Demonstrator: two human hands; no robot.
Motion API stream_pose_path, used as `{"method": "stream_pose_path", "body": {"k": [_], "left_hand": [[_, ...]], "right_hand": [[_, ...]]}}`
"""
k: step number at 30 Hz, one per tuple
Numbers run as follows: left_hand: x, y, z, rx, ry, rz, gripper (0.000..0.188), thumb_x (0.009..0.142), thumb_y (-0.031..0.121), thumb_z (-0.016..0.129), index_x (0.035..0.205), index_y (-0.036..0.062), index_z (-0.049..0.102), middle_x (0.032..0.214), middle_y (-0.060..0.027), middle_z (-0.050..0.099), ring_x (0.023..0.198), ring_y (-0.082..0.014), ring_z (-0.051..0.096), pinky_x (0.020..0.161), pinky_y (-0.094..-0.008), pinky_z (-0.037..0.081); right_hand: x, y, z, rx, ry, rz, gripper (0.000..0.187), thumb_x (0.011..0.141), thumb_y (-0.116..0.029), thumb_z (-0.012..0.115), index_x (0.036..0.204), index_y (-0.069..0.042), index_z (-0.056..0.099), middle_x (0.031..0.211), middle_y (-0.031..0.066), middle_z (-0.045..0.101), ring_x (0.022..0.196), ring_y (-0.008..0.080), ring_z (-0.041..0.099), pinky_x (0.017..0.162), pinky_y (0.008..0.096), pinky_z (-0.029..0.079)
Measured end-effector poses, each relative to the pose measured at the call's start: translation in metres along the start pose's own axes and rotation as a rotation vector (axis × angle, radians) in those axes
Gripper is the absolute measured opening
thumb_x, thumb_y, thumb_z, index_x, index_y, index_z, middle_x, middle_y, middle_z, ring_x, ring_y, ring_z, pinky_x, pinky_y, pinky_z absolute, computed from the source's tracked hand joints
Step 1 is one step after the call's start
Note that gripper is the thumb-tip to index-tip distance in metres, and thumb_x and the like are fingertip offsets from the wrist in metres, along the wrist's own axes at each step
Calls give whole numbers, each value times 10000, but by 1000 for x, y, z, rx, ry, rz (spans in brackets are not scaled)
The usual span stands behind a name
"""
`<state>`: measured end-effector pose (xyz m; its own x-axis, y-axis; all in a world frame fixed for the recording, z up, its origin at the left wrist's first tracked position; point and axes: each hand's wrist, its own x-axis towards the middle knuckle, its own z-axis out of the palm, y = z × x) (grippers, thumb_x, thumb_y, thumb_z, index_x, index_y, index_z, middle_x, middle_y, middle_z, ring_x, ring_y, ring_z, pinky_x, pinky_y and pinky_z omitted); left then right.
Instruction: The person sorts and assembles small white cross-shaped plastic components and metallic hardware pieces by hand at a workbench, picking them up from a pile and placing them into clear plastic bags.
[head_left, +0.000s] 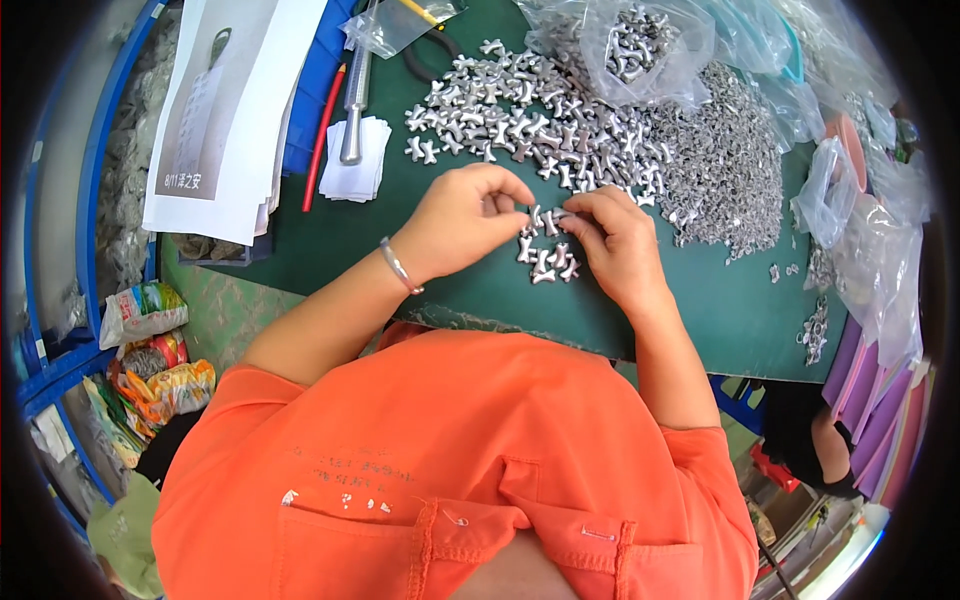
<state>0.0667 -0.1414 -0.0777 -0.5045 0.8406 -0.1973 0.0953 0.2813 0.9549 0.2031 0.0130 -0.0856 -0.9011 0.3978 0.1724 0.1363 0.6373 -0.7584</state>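
Small silver bone-shaped metal pieces point(544, 264) lie in a little cluster on the green tabletop in front of me. My left hand point(463, 222), with a silver bangle at its wrist, has thumb and forefinger closed at a piece on the cluster's upper left edge. From the other side, my right hand point(622, 245) pinches at another piece at the cluster's upper right. Both sets of fingertips partly cover what they hold. Just beyond my hands spreads a large heap of the same bone-shaped pieces point(520, 115).
Right of the heap is a mound of tiny silver parts point(722, 160). Clear plastic bags point(650, 50) crowd the far side. At left are a red pencil point(324, 138), a metal rod tool point(355, 100), white paper slips point(357, 165) and a printed sheet point(225, 110). Another person's arm point(830, 445) shows at lower right.
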Motion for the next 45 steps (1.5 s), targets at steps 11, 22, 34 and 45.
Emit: {"method": "stream_pose_path", "body": {"k": [11,22,34,45], "left_hand": [[4,-10,10,345,61,297,136,779,7,640,914,10,621,803,-63,598,665,-126,585,601,-231,460],[-9,-1,3,-298,21,-25,189,799,-10,646,979,-24,592,937,-89,653,744,-64,571,636,-191,460],[-4,-3,-20,-1226,-155,-290,169,873,43,480,1006,-20,563,840,-86,562,620,-72,470,494,-191,386],[6,-6,17,464,6,248,173,695,69,719,833,16,630,711,-83,550,611,-211,553,575,-308,447]], "right_hand": [[-16,10,-19,185,109,254,58,832,-48,621,865,-2,607,742,19,577,640,97,505,595,238,429],[-19,10,-5,509,78,263,104,784,9,652,886,1,635,799,44,610,657,102,546,565,241,433],[-11,0,-22,157,-124,161,171,788,-25,640,959,-37,642,765,52,590,713,198,587,630,283,460],[-18,13,-34,1442,-125,501,168,861,-113,535,965,19,553,773,50,534,593,88,424,454,202,307]]}}
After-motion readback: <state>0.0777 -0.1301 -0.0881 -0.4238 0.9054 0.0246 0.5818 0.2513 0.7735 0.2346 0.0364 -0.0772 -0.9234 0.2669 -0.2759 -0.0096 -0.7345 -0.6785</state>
